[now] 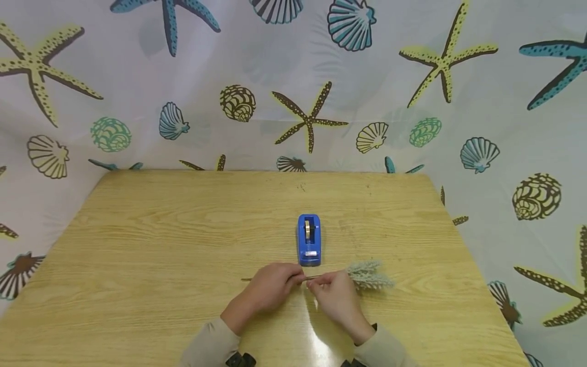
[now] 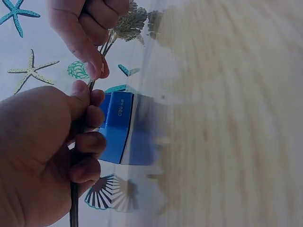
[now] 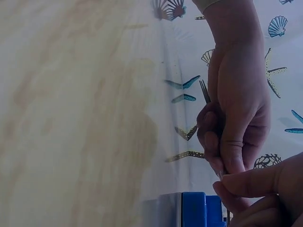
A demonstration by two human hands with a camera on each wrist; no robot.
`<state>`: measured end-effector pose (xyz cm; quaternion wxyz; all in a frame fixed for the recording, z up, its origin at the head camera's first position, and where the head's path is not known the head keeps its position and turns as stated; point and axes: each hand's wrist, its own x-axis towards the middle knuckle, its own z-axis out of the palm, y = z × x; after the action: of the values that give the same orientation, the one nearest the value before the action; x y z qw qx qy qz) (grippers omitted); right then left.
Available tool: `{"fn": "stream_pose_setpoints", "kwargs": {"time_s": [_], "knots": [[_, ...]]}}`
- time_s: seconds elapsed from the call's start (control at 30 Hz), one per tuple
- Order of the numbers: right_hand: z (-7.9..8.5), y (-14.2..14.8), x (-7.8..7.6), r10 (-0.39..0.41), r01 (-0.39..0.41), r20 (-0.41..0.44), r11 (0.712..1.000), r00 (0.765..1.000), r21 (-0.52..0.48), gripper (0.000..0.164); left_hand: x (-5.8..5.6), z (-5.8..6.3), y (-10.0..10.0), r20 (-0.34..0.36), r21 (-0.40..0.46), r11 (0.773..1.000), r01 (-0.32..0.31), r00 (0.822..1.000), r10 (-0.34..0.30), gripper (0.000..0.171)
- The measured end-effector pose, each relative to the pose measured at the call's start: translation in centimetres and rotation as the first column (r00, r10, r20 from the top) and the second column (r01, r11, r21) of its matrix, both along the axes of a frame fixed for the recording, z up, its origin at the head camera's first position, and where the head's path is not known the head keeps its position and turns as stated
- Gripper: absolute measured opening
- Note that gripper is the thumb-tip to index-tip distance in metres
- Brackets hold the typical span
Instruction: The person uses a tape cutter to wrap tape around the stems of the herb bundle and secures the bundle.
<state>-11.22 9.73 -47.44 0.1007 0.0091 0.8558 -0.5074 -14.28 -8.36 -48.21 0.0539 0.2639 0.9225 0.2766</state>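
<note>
A small bunch of dried grass stalks with pale, fluffy heads [image 1: 370, 276] lies across both hands, heads to the right, low over the table. My left hand [image 1: 273, 286] grips the thin brown stems, whose cut ends [image 1: 245, 279] stick out to its left. Close beside it, my right hand [image 1: 337, 296] pinches at the stems below the heads, thumb and fingertip together. Whether a bit of clear tape is between those fingertips I cannot tell. Just beyond the hands stands a blue tape dispenser [image 1: 309, 259] with a roll in it, also seen behind the stems in the left wrist view.
The wood-grain table [image 1: 160, 244] stretches out to both sides of the hands. A white cloth [image 1: 197, 66] printed with starfish and shells hangs behind the table and along its sides.
</note>
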Motion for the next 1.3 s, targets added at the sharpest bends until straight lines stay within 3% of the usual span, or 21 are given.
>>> {"fn": "stream_pose_setpoints", "kwargs": {"time_s": [0.23, 0.43, 0.57, 0.67, 0.73, 0.83, 0.97, 1.17, 1.3], "knots": [[0.0, 0.1, -0.1, 0.001, 0.002, -0.058, 0.999, 0.998, 0.044, 0.019, 0.0, -0.4, 0.4, 0.030, 0.054, 0.998, -0.034, 0.999, 0.033, 0.026], [0.6, 1.2, -0.1, 0.111, -0.088, -0.128, 0.981, 0.986, 0.173, 0.035, -0.2, -0.1, 0.0, 0.048, 0.040, 0.999, -0.018, 0.999, 0.017, 0.030], [1.9, 2.0, -0.5, 0.233, -0.131, -0.244, 0.919, 0.941, 0.373, 0.027, -0.6, 0.2, 0.1, 0.059, 0.019, 1.000, 0.002, 0.998, -0.004, 0.031], [2.4, 2.0, -0.8, 0.349, -0.149, -0.308, 0.840, 0.885, 0.522, 0.033, -0.7, 0.4, 0.3, 0.062, 0.011, 1.000, 0.009, 0.998, -0.010, 0.032], [2.3, 1.6, -1.0, 0.416, -0.180, -0.315, 0.801, 0.853, 0.571, 0.034, -0.7, 0.4, 0.4, 0.068, 0.012, 1.000, 0.004, 0.998, -0.005, 0.031], [1.9, 0.9, -1.2, 0.453, -0.189, -0.337, 0.784, 0.826, 0.592, 0.024, -0.6, 0.4, 0.4, 0.067, 0.013, 1.000, -0.007, 0.998, 0.007, 0.029], [1.6, 0.4, -1.4, 0.413, -0.161, -0.340, 0.803, 0.845, 0.574, 0.018, -0.3, 0.5, 0.3, 0.066, 0.027, 0.999, -0.018, 0.998, 0.016, 0.028], [1.7, 0.1, -1.6, 0.406, -0.135, -0.362, 0.800, 0.839, 0.585, 0.016, -0.3, 0.7, 0.1, 0.097, 0.047, 0.998, -0.028, 0.995, 0.023, 0.027], [1.8, 0.0, -1.5, 0.398, -0.140, -0.345, 0.802, 0.850, 0.581, 0.015, -0.4, 0.7, 0.0, 0.119, 0.075, 0.997, -0.032, 0.993, 0.023, 0.026]]}}
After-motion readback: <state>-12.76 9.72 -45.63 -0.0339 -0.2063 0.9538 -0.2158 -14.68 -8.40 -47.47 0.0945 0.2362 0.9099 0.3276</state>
